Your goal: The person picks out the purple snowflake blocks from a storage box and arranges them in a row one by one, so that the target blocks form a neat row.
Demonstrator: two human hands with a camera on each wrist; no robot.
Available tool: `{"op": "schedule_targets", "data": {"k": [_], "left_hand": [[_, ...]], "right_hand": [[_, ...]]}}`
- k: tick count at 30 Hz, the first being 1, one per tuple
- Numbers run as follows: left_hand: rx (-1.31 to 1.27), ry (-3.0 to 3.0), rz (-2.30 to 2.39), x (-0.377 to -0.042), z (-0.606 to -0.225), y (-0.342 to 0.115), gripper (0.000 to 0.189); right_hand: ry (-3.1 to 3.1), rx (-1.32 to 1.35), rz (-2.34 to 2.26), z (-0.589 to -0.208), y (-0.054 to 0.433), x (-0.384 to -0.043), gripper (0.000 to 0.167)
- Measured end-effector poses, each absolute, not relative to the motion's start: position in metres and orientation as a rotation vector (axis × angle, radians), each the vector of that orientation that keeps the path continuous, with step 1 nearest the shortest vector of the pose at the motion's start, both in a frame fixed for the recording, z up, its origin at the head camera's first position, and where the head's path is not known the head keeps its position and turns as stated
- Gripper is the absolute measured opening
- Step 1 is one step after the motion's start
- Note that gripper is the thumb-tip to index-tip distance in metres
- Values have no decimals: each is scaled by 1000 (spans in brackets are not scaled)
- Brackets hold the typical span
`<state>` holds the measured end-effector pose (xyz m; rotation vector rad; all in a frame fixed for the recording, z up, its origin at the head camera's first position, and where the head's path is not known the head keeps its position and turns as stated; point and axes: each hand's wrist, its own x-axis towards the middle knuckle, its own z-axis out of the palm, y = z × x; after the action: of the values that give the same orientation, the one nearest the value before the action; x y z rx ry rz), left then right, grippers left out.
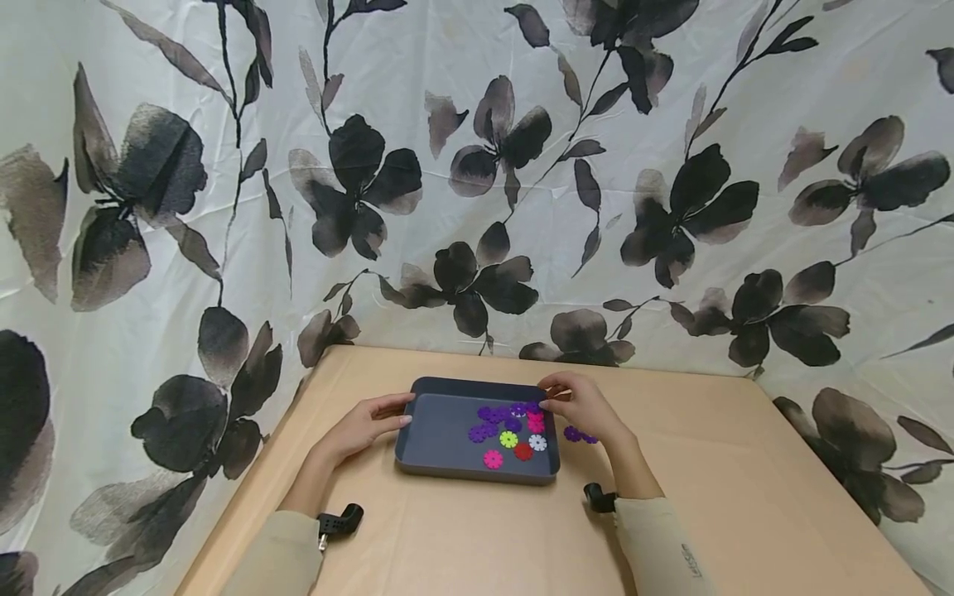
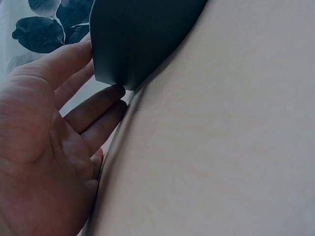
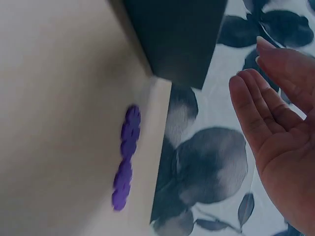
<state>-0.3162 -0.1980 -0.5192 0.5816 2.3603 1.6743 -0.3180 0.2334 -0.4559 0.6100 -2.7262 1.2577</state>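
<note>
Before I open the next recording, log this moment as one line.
left hand at left edge of tray; right hand at its far right corner; discs in tray, toward right; purple discs on table, right of tray

A creased white cloth backdrop (image 1: 477,50) printed with large black and grey-brown flowers (image 1: 358,153) is hanging behind and on both sides of a flat, pale tan desk (image 1: 730,472); soft light is falling over both.

Discs (image 1: 508,439) in tray (image 1: 436,430) — toward its right

tray (image 2: 142,39) partly beyond both wrist views
</note>
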Motion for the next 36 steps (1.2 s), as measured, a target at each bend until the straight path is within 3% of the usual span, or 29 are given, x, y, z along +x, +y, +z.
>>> {"op": "schedule_targets", "data": {"k": [17, 26, 36], "left_hand": [[590, 2365, 1675, -317, -518, -198, 62], [583, 2350, 1682, -318, -514, -199, 60], [586, 2349, 1692, -318, -517, -198, 62]], "right_hand": [[-3023, 717, 625, -461, 194, -342, 30], [-3062, 762, 235, -458, 181, -344, 23], [-2988, 891, 501, -463, 179, -340, 28]]}}
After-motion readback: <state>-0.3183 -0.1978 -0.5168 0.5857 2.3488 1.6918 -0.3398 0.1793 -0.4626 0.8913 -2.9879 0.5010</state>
